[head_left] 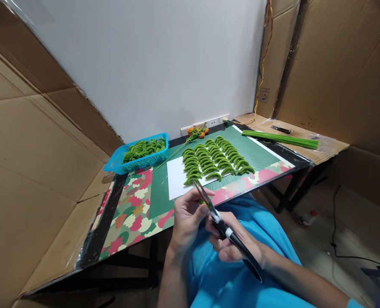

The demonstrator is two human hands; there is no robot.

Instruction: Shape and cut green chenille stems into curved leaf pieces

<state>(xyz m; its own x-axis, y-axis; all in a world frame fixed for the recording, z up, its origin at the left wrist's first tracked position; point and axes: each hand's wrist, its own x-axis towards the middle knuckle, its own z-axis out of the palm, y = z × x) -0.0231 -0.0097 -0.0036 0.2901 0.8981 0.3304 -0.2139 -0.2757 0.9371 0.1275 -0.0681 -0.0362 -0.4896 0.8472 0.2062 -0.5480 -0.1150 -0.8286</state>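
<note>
My right hand is wrapped round a pair of black-handled scissors, blades pointing up and left toward my left hand. The fingers of my left hand are pinched on a small green pipe cleaner piece beside the blades; most of it is hidden. Both hands are above my lap, in front of the table's near edge. Just beyond the scissor tips lie curved green pipe cleaner pieces, set out in several columns on a white sheet.
A blue basket of curled green pieces stands at the left. Orange flowers with green stems lie by the wall. To the right are a bundle of straight green pipe cleaners and a black knife-like tool. Cardboard walls flank the table.
</note>
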